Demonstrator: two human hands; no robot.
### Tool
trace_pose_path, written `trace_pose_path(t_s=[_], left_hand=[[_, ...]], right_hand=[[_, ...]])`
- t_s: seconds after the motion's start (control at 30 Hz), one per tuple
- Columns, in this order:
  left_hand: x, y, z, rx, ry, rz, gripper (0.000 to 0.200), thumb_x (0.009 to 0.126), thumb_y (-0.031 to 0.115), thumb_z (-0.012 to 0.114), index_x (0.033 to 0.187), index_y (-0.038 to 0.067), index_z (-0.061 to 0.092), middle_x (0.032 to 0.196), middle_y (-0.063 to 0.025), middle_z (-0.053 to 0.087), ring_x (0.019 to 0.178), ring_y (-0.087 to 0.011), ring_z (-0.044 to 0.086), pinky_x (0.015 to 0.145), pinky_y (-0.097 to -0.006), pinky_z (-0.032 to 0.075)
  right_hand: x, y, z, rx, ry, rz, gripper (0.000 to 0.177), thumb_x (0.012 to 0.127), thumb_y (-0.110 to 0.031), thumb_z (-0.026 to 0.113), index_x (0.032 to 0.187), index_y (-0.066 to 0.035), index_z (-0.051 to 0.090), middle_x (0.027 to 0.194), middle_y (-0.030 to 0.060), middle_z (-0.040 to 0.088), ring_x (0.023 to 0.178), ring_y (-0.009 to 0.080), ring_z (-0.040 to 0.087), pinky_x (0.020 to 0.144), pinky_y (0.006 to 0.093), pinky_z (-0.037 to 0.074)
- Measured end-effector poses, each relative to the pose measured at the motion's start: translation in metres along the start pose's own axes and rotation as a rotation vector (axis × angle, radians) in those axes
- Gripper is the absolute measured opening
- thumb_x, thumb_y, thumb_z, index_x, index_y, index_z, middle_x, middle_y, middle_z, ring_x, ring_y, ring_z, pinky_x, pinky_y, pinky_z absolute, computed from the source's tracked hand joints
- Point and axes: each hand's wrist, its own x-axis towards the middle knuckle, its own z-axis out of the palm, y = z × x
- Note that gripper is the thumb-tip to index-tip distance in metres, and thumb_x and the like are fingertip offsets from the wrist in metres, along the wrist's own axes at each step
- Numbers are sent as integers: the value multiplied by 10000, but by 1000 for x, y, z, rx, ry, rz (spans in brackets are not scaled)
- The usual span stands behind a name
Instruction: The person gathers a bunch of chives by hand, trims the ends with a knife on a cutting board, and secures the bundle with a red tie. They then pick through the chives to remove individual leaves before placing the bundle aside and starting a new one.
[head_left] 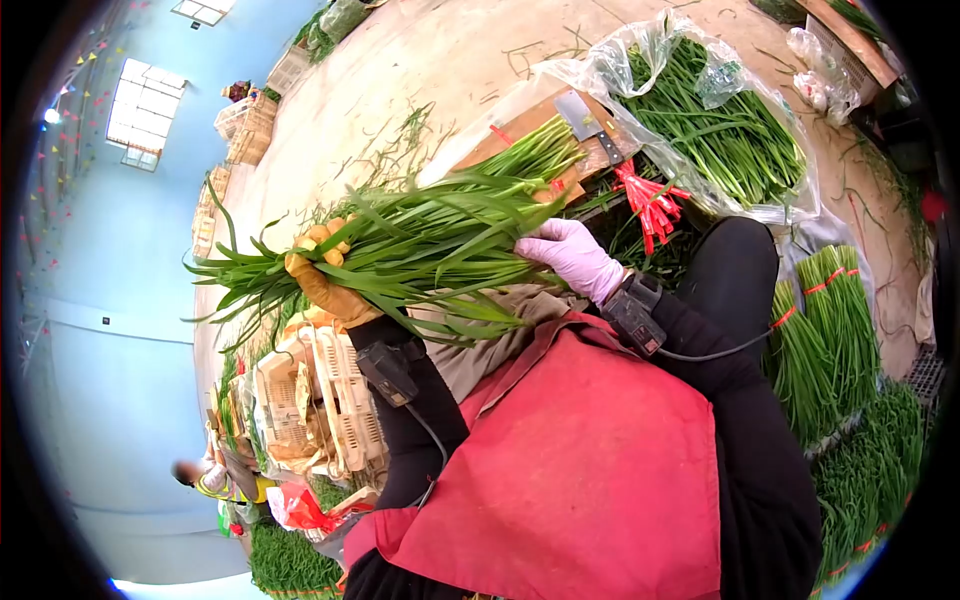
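Note:
A loose bunch of garlic chives [430, 235] lies across in front of me, leaf tips to the left and pale stem ends over a wooden board [510, 140]. My left hand [325, 268], in a yellow-brown glove, is closed around the leafy end. My right hand [575, 258], in a thin pink glove, pinches leaves at the near right side of the bunch. A cleaver [585, 125] with a black handle rests on the board beyond the right hand. Red ties [650, 205] hang in a cluster beside the board.
A clear plastic bag [655, 60] holding more chives lies at the upper right. Tied chive bundles [825, 340] stand at my right. Plastic crates [320, 395] are at the left, with a person [225, 475] farther back. Leaf scraps litter the floor [350, 95].

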Motion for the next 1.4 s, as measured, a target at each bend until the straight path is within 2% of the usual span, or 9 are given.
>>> trace_pose_path(t_s=[0.2, 0.47, 0.5, 0.6, 0.67, 0.8, 1.07, 1.3, 1.4], left_hand=[[-3, 5, -10, -23, -64, -15, 303, 977, 373, 582, 1013, 82, 655, 760, -30, 600, 762, -164, 500, 779, -362, 450], [2, 31, -23, 27, -34, 32, 328, 939, 440, 616, 960, 120, 681, 717, 10, 610, 743, -154, 506, 801, -356, 445], [1, 31, -21, 32, -24, 37, 328, 938, 441, 618, 956, 120, 680, 715, 12, 607, 741, -152, 505, 804, -355, 444], [3, 32, -20, 38, -19, 43, 326, 937, 445, 618, 933, 123, 673, 705, 19, 595, 736, -147, 500, 810, -356, 442], [1, 33, -21, 41, -19, 37, 326, 938, 448, 616, 917, 127, 667, 700, 26, 587, 734, -144, 497, 813, -356, 442], [2, 28, -22, 34, -63, 25, 325, 942, 453, 610, 902, 133, 655, 698, 39, 575, 734, -136, 490, 818, -350, 439], [-1, 31, -22, -96, -34, 33, 307, 943, 436, 619, 941, 129, 645, 691, 41, 559, 727, -128, 471, 769, -320, 420], [-4, 27, -26, -99, -7, 15, 312, 938, 434, 627, 950, 122, 652, 705, 32, 571, 742, -133, 488, 771, -314, 420], [-2, 23, -33, -75, -74, -4, 326, 938, 440, 623, 952, 117, 655, 706, 29, 576, 754, -138, 500, 779, -322, 425]], right_hand=[[0, 8, -15, -882, 351, -241, 222, 849, -280, 645, 894, -64, 664, 813, 183, 659, 798, 381, 645, 704, 455, 499], [-16, 77, -129, -1548, 73, 441, 267, 811, -269, 597, 964, -76, 700, 804, 170, 684, 842, 394, 674, 750, 476, 527], [-16, 64, -126, -1527, -44, 618, 391, 797, -285, 614, 1118, -69, 671, 997, 195, 696, 994, 374, 661, 830, 460, 524], [-25, 33, -95, -1353, 102, 254, 587, 782, -315, 652, 1303, -58, 564, 1230, 241, 608, 1129, 364, 601, 926, 434, 493], [-8, 44, -98, -903, -37, -68, 776, 788, -244, 687, 1476, -67, 374, 1410, 221, 484, 1265, 320, 514, 1034, 417, 426], [1, -10, -39, 43, -240, 34, 823, 843, -61, 657, 1548, -113, 234, 1504, 112, 400, 1306, 241, 459, 1078, 369, 392], [13, 29, -46, 116, 102, 165, 291, 837, -31, 666, 1124, 12, 640, 840, 61, 695, 613, 62, 556, 549, 218, 440], [-4, 9, -51, 152, -201, 338, 458, 944, -146, 594, 1373, -12, 503, 1294, 79, 609, 1130, 149, 595, 946, 300, 490], [-4, 4, -28, 93, -226, 236, 389, 920, -139, 666, 1285, -27, 591, 1170, 24, 666, 1032, 97, 608, 889, 260, 487]])
